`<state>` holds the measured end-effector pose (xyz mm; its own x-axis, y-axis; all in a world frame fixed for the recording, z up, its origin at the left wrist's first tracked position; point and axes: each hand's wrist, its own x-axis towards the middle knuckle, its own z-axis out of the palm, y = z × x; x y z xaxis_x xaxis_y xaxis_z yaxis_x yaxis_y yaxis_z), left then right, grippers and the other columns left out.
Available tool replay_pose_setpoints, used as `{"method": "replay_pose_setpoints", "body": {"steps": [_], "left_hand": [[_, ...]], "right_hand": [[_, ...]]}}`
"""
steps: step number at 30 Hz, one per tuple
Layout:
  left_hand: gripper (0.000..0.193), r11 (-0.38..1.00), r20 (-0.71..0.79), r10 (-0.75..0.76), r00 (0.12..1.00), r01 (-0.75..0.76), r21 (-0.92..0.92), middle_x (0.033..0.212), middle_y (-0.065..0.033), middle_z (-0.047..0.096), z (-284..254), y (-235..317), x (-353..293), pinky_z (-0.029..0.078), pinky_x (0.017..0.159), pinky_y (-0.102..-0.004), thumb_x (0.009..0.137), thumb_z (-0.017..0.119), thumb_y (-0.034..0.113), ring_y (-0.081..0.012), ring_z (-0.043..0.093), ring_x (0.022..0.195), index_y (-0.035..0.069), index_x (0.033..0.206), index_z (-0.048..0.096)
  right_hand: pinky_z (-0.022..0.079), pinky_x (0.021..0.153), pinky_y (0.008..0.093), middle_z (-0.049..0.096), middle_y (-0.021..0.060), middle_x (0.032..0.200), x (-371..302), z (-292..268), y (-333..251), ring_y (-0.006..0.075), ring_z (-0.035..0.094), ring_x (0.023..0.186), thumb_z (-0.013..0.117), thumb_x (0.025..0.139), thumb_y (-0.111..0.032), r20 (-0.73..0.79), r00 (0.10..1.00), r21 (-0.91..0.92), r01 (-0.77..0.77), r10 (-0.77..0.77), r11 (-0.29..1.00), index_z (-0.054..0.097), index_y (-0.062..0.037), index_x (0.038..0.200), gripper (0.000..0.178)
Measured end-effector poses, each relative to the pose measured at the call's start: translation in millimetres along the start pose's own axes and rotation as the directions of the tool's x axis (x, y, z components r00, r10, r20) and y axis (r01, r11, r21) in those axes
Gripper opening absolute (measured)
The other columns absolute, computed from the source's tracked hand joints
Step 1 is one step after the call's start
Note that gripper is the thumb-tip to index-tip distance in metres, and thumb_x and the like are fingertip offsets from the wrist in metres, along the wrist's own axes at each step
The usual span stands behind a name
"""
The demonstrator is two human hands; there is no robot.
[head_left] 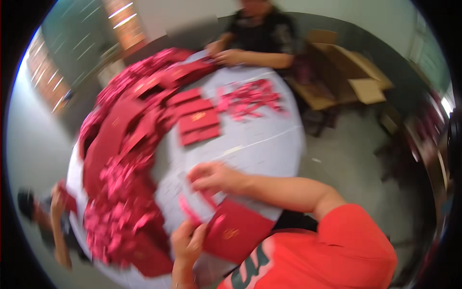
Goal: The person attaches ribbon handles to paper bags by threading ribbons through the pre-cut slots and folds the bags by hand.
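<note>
A flat red piece (243, 226) that looks like a gift bag, with a gold mark on its face, lies tilted at the table's near edge. A pink ribbon (187, 209) stands out from its upper left. My left hand (187, 243) is closed at the left edge of the red bag, thumb against fingers, close to the ribbon's lower end. Above the ribbon my right hand (214, 177) is curled with its fingertips together. What is between those fingers is blurred. A second pinkish strip (209, 197) runs below the right hand toward the bag.
Along the round white table's (250, 149) left side lies a long heap of red bags and pink ribbons (120, 192). Stacked red bags (199, 120) and loose pink ribbons (255, 96) lie farther back. One person (260, 33) works across, another (45, 216) at left. Open cartons (346, 72) stand right.
</note>
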<state>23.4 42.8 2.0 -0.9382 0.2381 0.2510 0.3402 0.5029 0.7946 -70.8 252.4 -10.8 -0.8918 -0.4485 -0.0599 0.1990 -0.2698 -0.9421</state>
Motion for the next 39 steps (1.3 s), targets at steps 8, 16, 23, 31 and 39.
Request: {"method": "replay_pose_setpoints", "body": {"steps": [8,16,23,31,39], "left_hand": [[0.019,0.991,0.049,-0.044,0.998,0.050,-0.123,0.098,-0.0078,0.068,-7.3,-9.6,-15.6,0.050,0.081,-0.0296,0.095,0.060,0.005,-0.0165,0.060,0.086,-0.005,0.110,0.066],[0.040,0.998,0.156,0.060,0.986,-0.054,-0.043,0.109,-0.0120,0.068,-28.7,-75.5,-0.7,0.051,0.088,-0.0337,0.093,0.065,0.010,-0.0222,0.063,0.096,-0.002,0.130,0.054],[0.040,0.820,0.016,0.447,0.894,-0.417,0.391,0.100,-0.0162,0.069,-4.1,-61.8,15.5,0.056,0.075,-0.0317,0.084,0.076,0.014,-0.0230,0.068,0.086,-0.006,0.112,0.056],[0.029,0.713,0.073,0.546,0.835,-0.508,0.483,0.097,-0.0219,0.067,18.0,22.6,6.0,0.053,0.082,-0.0442,0.086,0.072,0.018,-0.0392,0.065,0.090,-0.003,0.105,0.066],[0.044,0.721,0.251,0.483,0.839,-0.544,0.429,0.105,-0.0203,0.066,23.1,19.0,-1.2,0.051,0.087,-0.0451,0.083,0.078,0.024,-0.0373,0.063,0.096,0.000,0.116,0.062]], "right_hand": [[0.040,0.051,0.0225,0.064,-0.0026,0.072,16.0,0.5,24.0,0.0052,0.054,0.060,0.067,0.093,-0.032,0.044,0.989,0.048,0.140,-0.142,0.989,0.071,-0.0084,0.097,0.024],[0.036,0.035,0.0241,0.060,0.0004,0.059,50.5,-7.2,56.9,0.0090,0.050,0.041,0.063,0.095,-0.036,-0.080,0.947,0.069,0.316,-0.310,0.946,0.067,-0.0075,0.081,0.032],[0.049,0.053,0.0326,0.067,0.0046,0.068,26.4,7.5,30.7,0.0133,0.064,0.060,0.065,0.085,-0.023,-0.279,0.907,-0.115,0.295,-0.316,0.948,0.070,-0.0003,0.083,0.023],[0.050,0.053,0.0330,0.069,0.0061,0.072,15.3,7.3,24.4,0.0152,0.065,0.057,0.065,0.086,-0.024,-0.303,0.910,-0.215,0.222,-0.282,0.951,0.072,-0.0018,0.088,0.024],[0.051,0.060,0.0286,0.071,0.0047,0.075,9.4,14.5,15.0,0.0113,0.064,0.065,0.065,0.087,-0.022,-0.354,0.875,-0.213,0.267,-0.329,0.940,0.074,-0.0032,0.087,0.021]]}}
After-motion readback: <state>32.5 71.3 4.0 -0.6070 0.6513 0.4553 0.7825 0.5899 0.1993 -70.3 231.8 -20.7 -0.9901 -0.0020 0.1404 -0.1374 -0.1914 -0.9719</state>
